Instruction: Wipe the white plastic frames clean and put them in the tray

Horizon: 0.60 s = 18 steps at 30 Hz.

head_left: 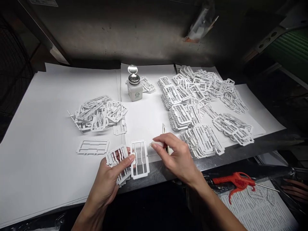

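My left hand (113,175) holds several white slotted plastic frames (121,154), its thumb pressing one separate frame (140,159) that sticks out to the right. Just right of that frame, my right hand (174,154) pinches a small white piece (157,144), perhaps a wad of cloth or cotton, between thumb and fingers. A pointed metal tool (164,129) lies partly hidden behind my right hand. On the white paper to the left are a loose pile of frames (98,114) and a single flat frame (93,147).
A small bottle (134,89) with its metal lid raised stands at the middle back, beside a few frames (148,85). Stacks of frames (180,115) cover the right side. Below the table edge at right lies a red air gun (238,180); someone's fingers (295,189) show at far right.
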Each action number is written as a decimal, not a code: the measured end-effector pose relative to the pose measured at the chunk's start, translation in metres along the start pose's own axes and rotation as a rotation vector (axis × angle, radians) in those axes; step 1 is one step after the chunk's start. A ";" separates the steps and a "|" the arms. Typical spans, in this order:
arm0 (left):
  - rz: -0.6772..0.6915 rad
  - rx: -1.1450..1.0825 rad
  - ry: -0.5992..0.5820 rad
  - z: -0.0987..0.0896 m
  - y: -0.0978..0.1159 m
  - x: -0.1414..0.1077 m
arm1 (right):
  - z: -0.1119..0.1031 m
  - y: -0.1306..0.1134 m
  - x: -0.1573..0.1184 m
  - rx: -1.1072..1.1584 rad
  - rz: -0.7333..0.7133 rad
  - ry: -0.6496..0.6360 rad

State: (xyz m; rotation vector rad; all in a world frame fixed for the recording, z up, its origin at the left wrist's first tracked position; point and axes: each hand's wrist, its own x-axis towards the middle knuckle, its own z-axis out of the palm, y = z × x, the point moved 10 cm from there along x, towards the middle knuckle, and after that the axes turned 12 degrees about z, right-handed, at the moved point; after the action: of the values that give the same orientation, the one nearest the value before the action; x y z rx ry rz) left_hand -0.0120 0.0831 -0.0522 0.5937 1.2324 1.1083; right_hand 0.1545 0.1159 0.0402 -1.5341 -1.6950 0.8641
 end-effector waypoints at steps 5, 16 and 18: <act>0.042 0.061 0.071 -0.004 0.005 0.001 | 0.018 -0.008 -0.029 0.013 -0.005 -0.134; 0.104 0.083 0.145 -0.007 0.008 0.001 | 0.027 -0.011 -0.039 0.016 0.012 -0.135; 0.079 0.073 0.125 -0.006 0.007 0.000 | 0.014 0.006 -0.036 0.039 0.124 -0.066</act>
State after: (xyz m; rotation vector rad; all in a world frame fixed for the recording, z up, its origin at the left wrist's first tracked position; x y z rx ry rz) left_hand -0.0202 0.0852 -0.0479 0.6407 1.3712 1.1847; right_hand 0.1485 0.0806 0.0255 -1.6141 -1.6325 1.0165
